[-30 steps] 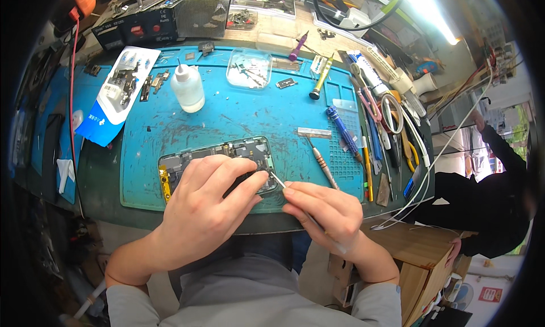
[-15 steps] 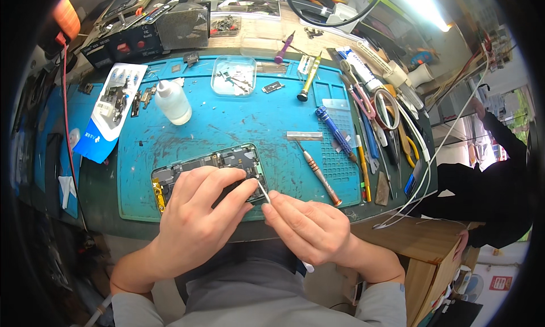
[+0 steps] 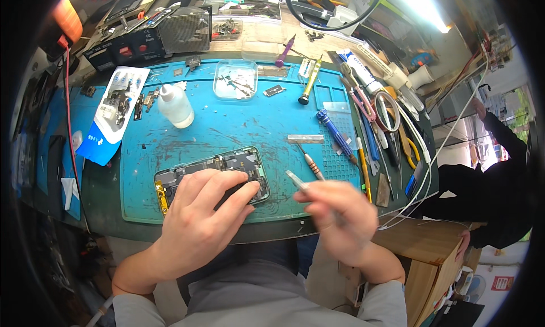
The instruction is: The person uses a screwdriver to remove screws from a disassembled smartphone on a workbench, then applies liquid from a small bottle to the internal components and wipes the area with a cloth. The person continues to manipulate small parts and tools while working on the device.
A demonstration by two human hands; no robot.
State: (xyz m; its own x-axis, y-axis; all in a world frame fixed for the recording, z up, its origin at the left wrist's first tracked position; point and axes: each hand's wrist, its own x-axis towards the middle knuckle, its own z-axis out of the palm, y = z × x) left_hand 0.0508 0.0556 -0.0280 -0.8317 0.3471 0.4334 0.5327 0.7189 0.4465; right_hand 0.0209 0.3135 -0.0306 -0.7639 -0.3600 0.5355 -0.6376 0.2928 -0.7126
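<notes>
An opened phone, its inner parts and a yellow strip at its left end showing, lies tilted on the blue work mat. Over it bends my left hand, fingers curled, with fingertips on the phone's right part and the thumb by its near edge; the hand hides much of the phone's middle. Off to the right of the phone, above the mat's front edge, my right hand is blurred by motion. Between its thumb and fingers it pinches a thin, flat, pale tool that points up and left.
Beyond the phone stand a clear bottle and a clear tray of small parts. A metal ruler, a screwdriver and a blue screwdriver lie to the right, beside many hand tools. Someone in black is at far right.
My right hand has drawn away from the phone to the right, carrying the pale tool, whose flat end now shows. My left hand stays on the phone.
</notes>
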